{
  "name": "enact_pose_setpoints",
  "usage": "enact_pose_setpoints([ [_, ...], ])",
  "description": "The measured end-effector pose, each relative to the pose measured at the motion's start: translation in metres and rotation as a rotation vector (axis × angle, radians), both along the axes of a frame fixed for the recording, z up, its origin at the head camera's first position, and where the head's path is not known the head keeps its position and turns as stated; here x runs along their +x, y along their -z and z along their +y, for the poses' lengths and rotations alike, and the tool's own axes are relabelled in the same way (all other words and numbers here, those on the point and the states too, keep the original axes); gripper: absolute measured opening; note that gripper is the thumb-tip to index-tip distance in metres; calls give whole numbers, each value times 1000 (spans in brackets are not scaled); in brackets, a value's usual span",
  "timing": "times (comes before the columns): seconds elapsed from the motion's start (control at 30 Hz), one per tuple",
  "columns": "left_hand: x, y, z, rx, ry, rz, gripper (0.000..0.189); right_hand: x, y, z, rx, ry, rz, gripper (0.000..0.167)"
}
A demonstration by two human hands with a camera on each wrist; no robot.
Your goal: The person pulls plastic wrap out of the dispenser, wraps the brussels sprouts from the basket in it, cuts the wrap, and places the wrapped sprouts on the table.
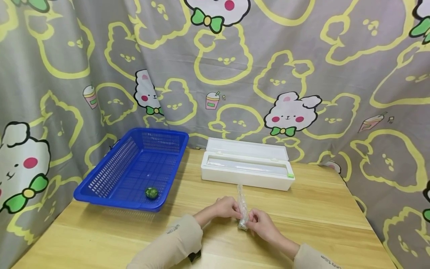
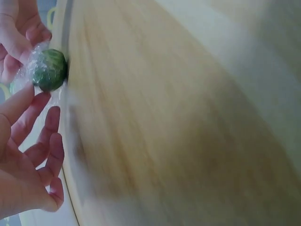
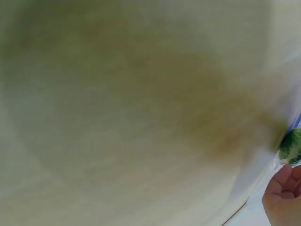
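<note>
In front of the white box (image 1: 246, 180), the left hand (image 1: 228, 208) and right hand (image 1: 263, 225) pinch clear plastic wrap (image 1: 242, 201) around a green vegetable (image 2: 51, 69), a blue basket (image 1: 117, 203) standing left of the box

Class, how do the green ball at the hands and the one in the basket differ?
The held ball sits between the left hand and right hand; the other ball lies untouched in the basket.
A long tail of clear film trails from the held ball; the other ball shows no such tail.
Both are green and roundish.
</note>
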State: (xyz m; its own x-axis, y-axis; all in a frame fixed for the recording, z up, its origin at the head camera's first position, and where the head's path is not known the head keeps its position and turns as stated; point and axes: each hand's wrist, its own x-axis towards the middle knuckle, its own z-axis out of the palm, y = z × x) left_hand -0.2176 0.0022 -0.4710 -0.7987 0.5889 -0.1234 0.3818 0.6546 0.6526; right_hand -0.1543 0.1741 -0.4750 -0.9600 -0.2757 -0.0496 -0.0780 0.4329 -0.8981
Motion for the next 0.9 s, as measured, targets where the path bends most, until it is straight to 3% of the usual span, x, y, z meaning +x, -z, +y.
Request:
enact_pose_setpoints([
  [0.17,3,-1,4,-4,-39,11,19,-2,2,0,-15,-35,51,12],
  [0.4,6,-3,4,-18,-40,25,17,1,3,-1,19,-39,147,30],
  [0.63,9,-7,1,-10,2,0,11,1,3,0,52,-34,144,30],
  [0.77,11,-7,2,-15,-5,21,12,2,4,-2,112,4,159,34],
  [0.9,13,-5,3,-22,-22,34,12,3,2,-4,121,18,118,35],
])
